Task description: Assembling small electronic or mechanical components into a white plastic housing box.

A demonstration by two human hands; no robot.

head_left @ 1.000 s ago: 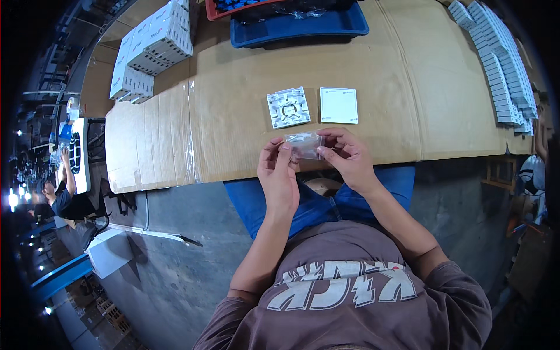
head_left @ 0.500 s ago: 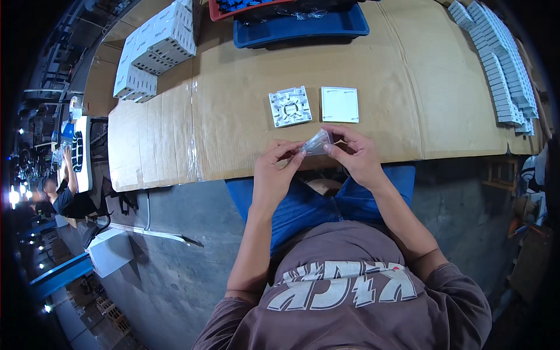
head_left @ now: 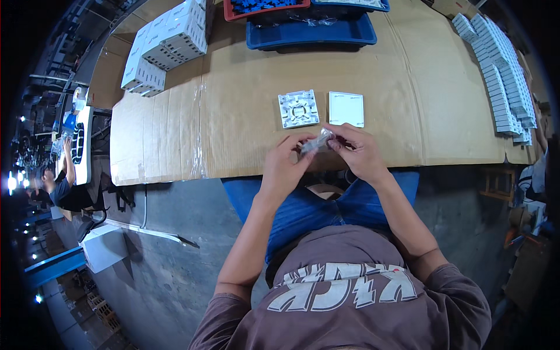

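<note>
Between my two hands is a small clear plastic bag (head_left: 315, 142), crumpled, its contents too small to make out. My left hand (head_left: 287, 158) pinches its left end with thumb and fingers. At the other end, the fingers of my right hand (head_left: 357, 153) are closed on its top corner. Just beyond my hands, a white square plastic box base (head_left: 298, 109) lies on the cardboard with its moulded inside facing up. To its right rests a flat white square cover (head_left: 346, 109), close to my right fingertips.
Cardboard (head_left: 245, 116) covers the table. At the far side stand a blue tray (head_left: 312, 38) and a red tray (head_left: 268, 13) of blue parts. White boxes (head_left: 175, 35) are stacked at left, and rows of white pieces (head_left: 501, 70) at right. Another person (head_left: 67, 181) sits far left.
The bag has been squeezed into a more crumpled shape, and my left fingers have moved further along it. The whole view has shifted slightly, with the table things a little to the right.
</note>
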